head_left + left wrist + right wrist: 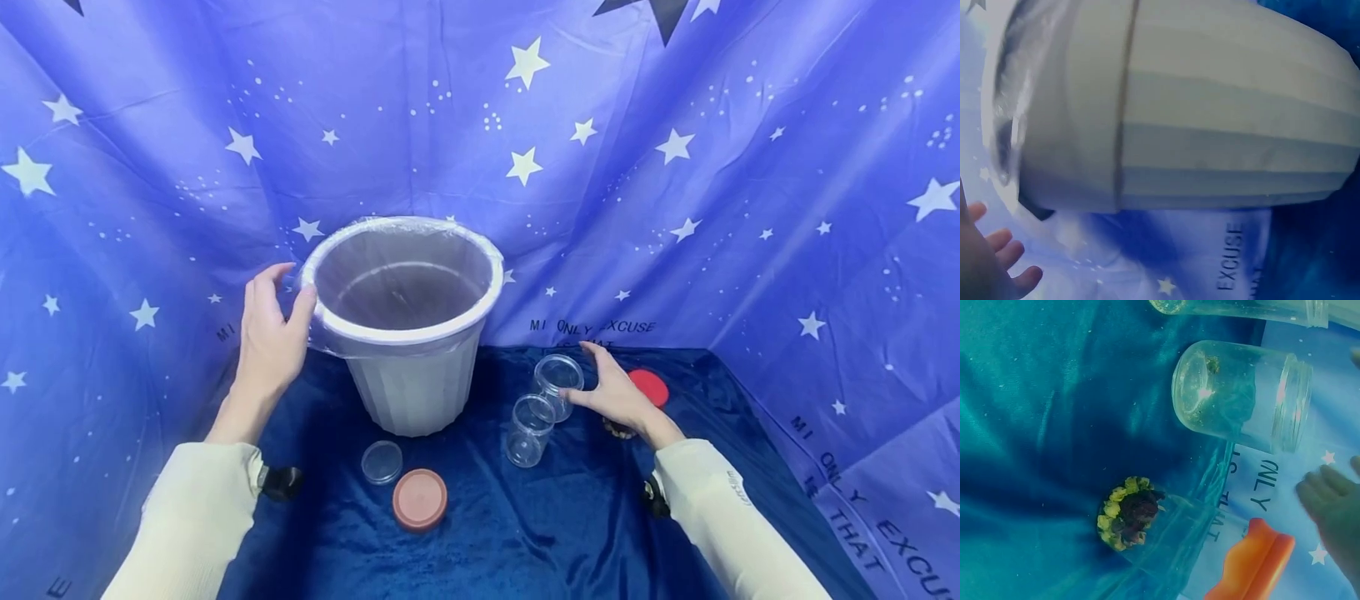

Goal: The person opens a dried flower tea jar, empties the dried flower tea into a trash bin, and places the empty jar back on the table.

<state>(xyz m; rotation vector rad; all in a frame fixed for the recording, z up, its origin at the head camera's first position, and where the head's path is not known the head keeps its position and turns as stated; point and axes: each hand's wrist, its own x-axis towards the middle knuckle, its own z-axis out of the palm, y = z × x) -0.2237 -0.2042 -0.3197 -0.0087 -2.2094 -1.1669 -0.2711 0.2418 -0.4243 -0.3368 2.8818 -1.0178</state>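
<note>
- The backdrop cloth (pixel 675 108) is violet-blue, scattered with pale yellow-white stars, small white dots and dark lettering.
- The table cloth (pixel 525 533) is deep navy velvet.
- The bucket (pixel 412 383) is pale grey-white with vertical ribs, lined with a clear plastic bag (pixel 405 275).
- The two jars (pixel 558 379) (pixel 528 429) are clear glass.
- One lid (pixel 419 498) is dull salmon pink; another lid (pixel 649 386) is bright red; a third small lid (pixel 382 462) is transparent.
- Both sleeves (pixel 195 517) are cream.
- The dried flower (pixel 1127 512) is dark maroon with yellow-green edges.

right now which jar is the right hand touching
The far jar: the right hand has its fingers at its side. The near jar stands apart, untouched.
</note>
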